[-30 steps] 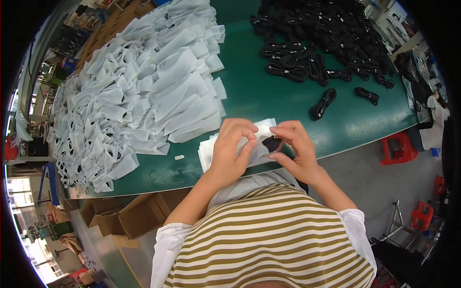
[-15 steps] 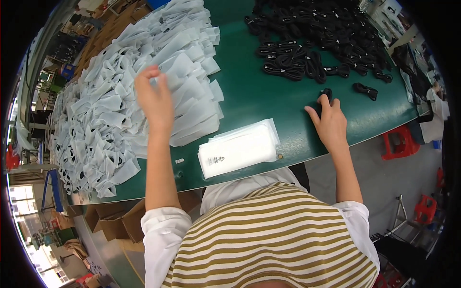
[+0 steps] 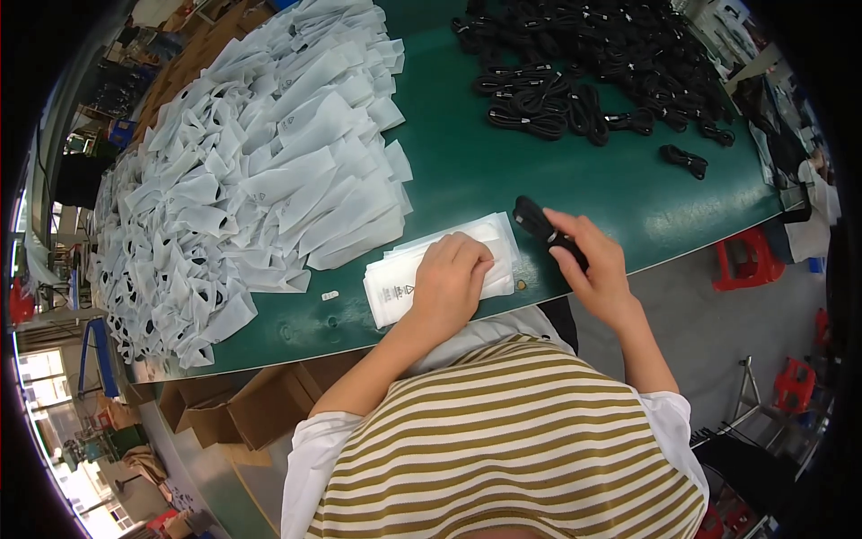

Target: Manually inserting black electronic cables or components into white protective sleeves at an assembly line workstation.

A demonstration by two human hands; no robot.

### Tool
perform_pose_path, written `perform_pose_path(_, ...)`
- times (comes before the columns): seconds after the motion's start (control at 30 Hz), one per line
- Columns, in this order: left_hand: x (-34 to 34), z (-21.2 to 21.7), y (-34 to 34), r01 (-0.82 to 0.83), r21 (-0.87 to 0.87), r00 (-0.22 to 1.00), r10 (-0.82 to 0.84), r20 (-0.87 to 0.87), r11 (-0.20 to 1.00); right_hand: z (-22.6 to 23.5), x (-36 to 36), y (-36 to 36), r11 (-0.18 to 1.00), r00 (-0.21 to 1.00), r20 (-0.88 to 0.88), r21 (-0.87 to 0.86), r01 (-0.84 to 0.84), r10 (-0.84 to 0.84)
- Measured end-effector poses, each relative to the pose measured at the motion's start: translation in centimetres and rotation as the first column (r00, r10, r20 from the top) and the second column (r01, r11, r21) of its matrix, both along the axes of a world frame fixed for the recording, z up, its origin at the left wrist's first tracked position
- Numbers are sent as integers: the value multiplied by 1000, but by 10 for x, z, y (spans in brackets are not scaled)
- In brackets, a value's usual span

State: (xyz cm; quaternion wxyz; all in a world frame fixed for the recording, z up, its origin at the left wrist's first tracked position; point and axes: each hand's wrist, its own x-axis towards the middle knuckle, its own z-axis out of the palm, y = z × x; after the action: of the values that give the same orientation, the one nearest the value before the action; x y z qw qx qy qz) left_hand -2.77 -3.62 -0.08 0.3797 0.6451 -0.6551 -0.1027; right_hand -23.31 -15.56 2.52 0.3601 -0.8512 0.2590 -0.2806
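Observation:
My right hand [image 3: 593, 265] grips a coiled black cable [image 3: 539, 220] between thumb and fingers, just right of a stack of flat white plastic bags [image 3: 386, 301] at the table's near edge. On that stack rests my left hand [image 3: 453, 274], its fingers curled and pinched together at the top bag near the stack's right end. The fingertips are partly hidden, but they appear closed on the bag's film. A single coiled cable [image 3: 684, 162] lies apart on the right of the green table.
Filled frosted bags [image 3: 296, 189] make a large heap along the table's left side. Many black coiled cables [image 3: 575, 81] are piled at the far right. A small white piece [image 3: 329, 295] lies left of the stack. A red stool [image 3: 750, 260] stands beyond the table's right edge.
My left hand has come from the heap of filled bags down to the stack. My right hand has brought a cable leftward and nearer to the stack.

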Motion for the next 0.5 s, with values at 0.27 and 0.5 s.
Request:
perform_pose_path(0.27, 5, 8, 7, -31, 122, 939, 71, -336, 992, 15, -2, 2, 894, 980, -171, -415, -167, 103)
perform_pose_path(0.5, 7, 9, 8, 69, 22, 939, -58, -338, 997, 0, -1, -5, 950, 955, -43, -98, -297, 294)
